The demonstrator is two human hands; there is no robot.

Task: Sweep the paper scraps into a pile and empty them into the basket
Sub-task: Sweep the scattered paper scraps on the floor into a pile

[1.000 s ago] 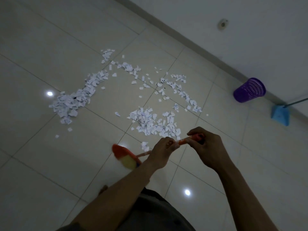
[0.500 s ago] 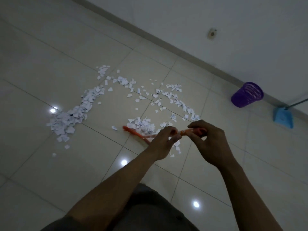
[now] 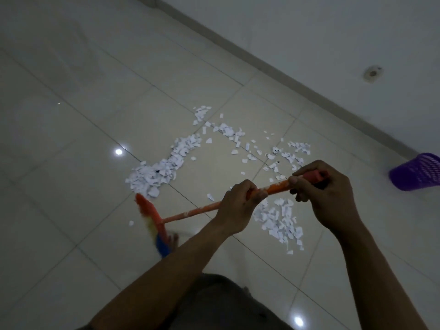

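Observation:
White paper scraps lie scattered over the tiled floor in several loose heaps, one to the left of the broom head and another heap under my hands. Both hands hold an orange broom. My left hand grips the middle of the handle. My right hand grips the handle's top end. The blurred broom head, orange, yellow and blue, is low at the left, just below the left heap. A purple mesh basket stands at the right edge near the wall.
A white wall with a grey skirting runs diagonally across the top right. My bare foot shows just behind the broom head. Ceiling lights reflect off the glossy tiles.
The broom head has swung from the middle heap out to the lower left, beside the left heap. My view has shifted left, so the basket sits at the frame edge and the blue dustpan is out of view.

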